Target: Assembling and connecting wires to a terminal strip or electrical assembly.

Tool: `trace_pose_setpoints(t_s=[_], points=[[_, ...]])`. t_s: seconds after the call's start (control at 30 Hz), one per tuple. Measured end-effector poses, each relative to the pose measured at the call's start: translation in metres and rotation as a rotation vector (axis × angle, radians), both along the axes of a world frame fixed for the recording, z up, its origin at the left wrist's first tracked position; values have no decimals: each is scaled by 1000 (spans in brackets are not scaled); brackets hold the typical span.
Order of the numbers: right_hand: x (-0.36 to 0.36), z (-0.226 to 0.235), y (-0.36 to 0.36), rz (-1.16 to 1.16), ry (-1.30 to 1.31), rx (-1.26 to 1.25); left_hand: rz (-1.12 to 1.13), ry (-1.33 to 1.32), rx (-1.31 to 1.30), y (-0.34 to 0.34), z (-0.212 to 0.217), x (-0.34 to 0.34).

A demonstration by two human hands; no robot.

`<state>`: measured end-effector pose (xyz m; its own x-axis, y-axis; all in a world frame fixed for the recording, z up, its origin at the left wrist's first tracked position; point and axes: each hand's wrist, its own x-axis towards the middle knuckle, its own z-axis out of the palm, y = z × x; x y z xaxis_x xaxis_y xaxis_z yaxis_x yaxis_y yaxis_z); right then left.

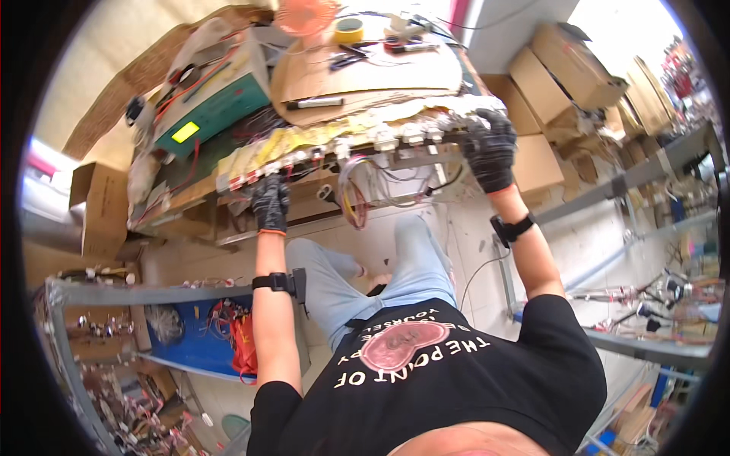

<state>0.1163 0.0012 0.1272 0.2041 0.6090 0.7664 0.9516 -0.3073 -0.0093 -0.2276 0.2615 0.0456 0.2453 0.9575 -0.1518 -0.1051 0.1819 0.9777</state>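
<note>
A long wire harness (384, 140) with a row of white connectors and yellowish tape runs across the front of the workbench. My left hand (270, 204), in a dark glove with an orange cuff, is closed at the strip's left end, its fingertips partly hidden. At the right end my right hand (489, 152), gloved alike and a little blurred, curls its fingers over the strip. Loose coloured wires (354, 199) hang in a loop below the middle, between my hands. Behind the strip, a marker pen (315, 103) lies on a round cardboard sheet (372, 80).
A green tester box (215, 114) with a lit display stands at the bench's left. Pliers (348, 58), a yellow tape roll (349, 30) and an orange fan (306, 15) are farther back. Cardboard boxes (566, 64) are stacked right. Metal racks (163, 293) flank me.
</note>
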Motion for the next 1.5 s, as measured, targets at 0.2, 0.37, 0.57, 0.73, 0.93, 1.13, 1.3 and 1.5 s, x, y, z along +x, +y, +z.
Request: trace_pose_setpoints(t_s=[0.2, 0.37, 0.57, 0.73, 0.93, 1.13, 1.3, 1.5], points=[[-6, -11, 16, -198, -86, 22, 60, 42, -43, -6, 9, 9], [18, -47, 24, -380, -12, 49, 38, 130, -1, -10, 13, 13], [-9, -46, 29, -487, 6, 171, 248, 572, 667, -16, 5, -3], [-18, -50, 38, -594, 20, 292, 261, 632, 632, -37, 14, -1], [-22, -49, 42, -528, 4, 328, 271, 609, 704, -38, 17, -5], [-21, -45, 41, -492, -14, 251, 271, 590, 729, -28, 4, -6], [-14, -41, 35, -404, -56, 158, 289, 674, 832, -24, 5, -3], [-19, -42, 39, -240, -111, 119, 255, 761, 818, -16, 2, -21]])
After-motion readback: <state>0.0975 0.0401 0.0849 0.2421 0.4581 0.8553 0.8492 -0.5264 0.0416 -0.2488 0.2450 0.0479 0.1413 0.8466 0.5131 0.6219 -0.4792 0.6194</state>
